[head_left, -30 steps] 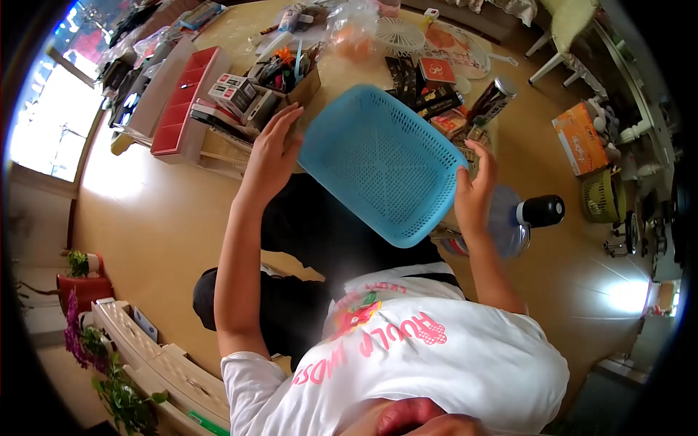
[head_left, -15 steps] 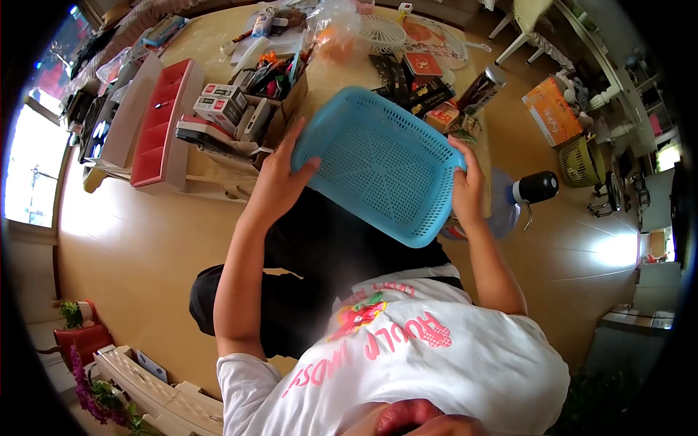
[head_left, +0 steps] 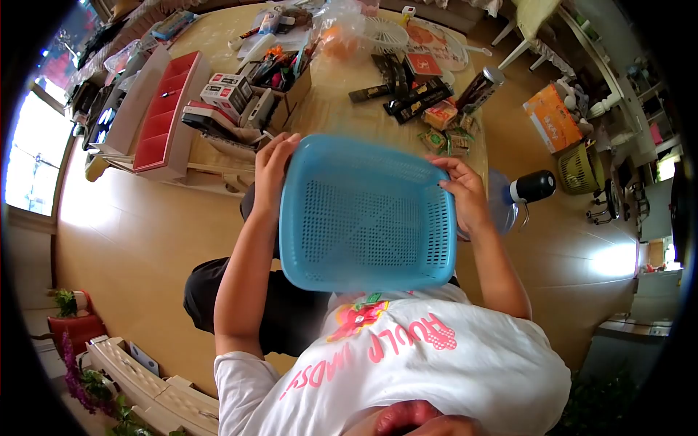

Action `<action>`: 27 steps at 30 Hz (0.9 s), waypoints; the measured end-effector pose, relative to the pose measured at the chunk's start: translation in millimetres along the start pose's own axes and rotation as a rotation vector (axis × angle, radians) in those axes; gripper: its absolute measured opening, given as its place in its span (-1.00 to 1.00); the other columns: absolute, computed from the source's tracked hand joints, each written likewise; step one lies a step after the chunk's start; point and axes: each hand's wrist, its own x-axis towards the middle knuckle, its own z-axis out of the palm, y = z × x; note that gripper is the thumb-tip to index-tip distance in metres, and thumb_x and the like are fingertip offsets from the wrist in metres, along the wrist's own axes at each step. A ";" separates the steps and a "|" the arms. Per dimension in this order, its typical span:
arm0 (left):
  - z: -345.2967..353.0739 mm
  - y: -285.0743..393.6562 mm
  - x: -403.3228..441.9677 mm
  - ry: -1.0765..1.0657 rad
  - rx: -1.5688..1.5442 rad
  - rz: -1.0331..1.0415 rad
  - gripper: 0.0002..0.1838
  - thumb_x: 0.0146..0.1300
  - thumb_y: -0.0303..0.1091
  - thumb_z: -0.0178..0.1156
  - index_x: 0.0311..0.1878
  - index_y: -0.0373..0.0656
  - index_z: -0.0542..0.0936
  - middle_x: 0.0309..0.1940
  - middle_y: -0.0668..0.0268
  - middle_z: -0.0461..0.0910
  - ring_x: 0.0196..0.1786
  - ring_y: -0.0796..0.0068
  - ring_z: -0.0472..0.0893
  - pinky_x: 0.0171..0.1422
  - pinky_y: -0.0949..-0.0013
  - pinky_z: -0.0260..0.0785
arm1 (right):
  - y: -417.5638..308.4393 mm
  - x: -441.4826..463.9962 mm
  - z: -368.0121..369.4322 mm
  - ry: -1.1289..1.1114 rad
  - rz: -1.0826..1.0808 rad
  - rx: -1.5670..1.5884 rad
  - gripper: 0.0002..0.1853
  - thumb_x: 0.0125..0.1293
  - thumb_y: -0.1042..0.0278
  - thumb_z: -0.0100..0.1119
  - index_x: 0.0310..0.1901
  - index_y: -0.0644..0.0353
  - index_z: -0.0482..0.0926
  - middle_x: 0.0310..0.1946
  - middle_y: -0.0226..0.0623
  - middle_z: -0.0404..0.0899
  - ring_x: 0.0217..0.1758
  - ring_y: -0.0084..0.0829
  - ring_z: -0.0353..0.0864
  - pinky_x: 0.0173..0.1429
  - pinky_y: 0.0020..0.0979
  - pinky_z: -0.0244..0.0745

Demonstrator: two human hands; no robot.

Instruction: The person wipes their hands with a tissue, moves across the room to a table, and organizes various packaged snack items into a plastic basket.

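Observation:
A blue perforated plastic basket is held in front of my torso, its inside facing me and nothing in it. My left hand grips its upper left corner, with part of the fingers behind the rim. At the upper right side, my right hand is closed on the rim. Beyond the basket, on the table, lie several black packets, a red box, small wrapped snack packs and a dark jar with a metal lid.
On the table at left stand a cardboard box of pens and small items and a red compartment organizer. A water jug with a black pump stands right of the table. An orange carton and green basket are farther right.
Both hands have brought the basket down and closer to my torso, levelling and tilting it toward me. The black packets and snack packs behind it now show more fully.

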 end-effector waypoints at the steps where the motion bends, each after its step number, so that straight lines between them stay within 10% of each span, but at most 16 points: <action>1: 1.0 -4.9 0.4 0.097 -0.061 -0.060 -0.70 0.42 -0.13 0.19 -0.20 -0.22 0.58 -0.49 0.41 0.49 -0.43 0.63 0.50 -0.27 0.50 0.33 | -2.0 -1.9 5.4 -0.028 0.019 0.018 -0.59 0.26 0.79 -0.07 0.11 0.37 0.54 0.34 -0.02 0.52 0.36 -0.30 0.54 0.48 -0.29 0.41; 6: 5.5 9.5 -17.7 -0.250 -0.335 -0.207 -0.26 0.18 0.00 0.19 0.33 -0.35 0.53 0.18 -0.04 0.60 0.14 0.12 0.65 0.26 0.15 0.54 | -8.2 -5.3 27.5 -0.052 -0.012 -0.106 -0.72 0.28 0.67 -0.04 -0.02 0.36 0.58 0.17 0.00 0.64 0.23 -0.31 0.61 0.39 -0.30 0.44; 12: -21.3 -1.2 -11.0 -0.501 -0.083 -0.225 -0.18 -0.09 -0.13 0.11 0.29 -0.42 0.57 0.15 -0.06 0.66 0.12 0.07 0.67 0.30 0.13 0.52 | -6.7 26.6 6.9 -0.094 -0.064 -0.302 -0.82 0.36 0.56 0.04 -0.10 0.34 0.63 -0.08 -0.16 0.76 0.02 -0.39 0.70 0.27 -0.36 0.53; 21: -19.2 -3.7 -8.3 -0.460 -0.138 -0.277 -0.14 -0.13 -0.11 0.06 0.30 -0.43 0.55 0.15 -0.11 0.65 0.12 -0.01 0.65 0.28 0.08 0.51 | 20.7 115.3 -40.8 0.336 -0.550 -1.371 -0.35 0.36 0.27 0.33 0.42 0.15 0.32 0.41 -0.08 0.37 0.49 0.02 0.27 0.52 -0.03 0.27; 27: -24.7 -5.5 -5.1 -0.428 -0.170 -0.243 -0.12 -0.14 -0.11 0.06 0.31 -0.46 0.53 0.14 -0.13 0.65 0.12 -0.02 0.65 0.29 0.10 0.51 | 38.8 137.7 -51.2 0.405 -0.393 -1.548 -0.32 0.33 0.04 0.39 0.35 0.22 0.38 0.32 -0.05 0.41 0.44 0.04 0.29 0.51 0.02 0.21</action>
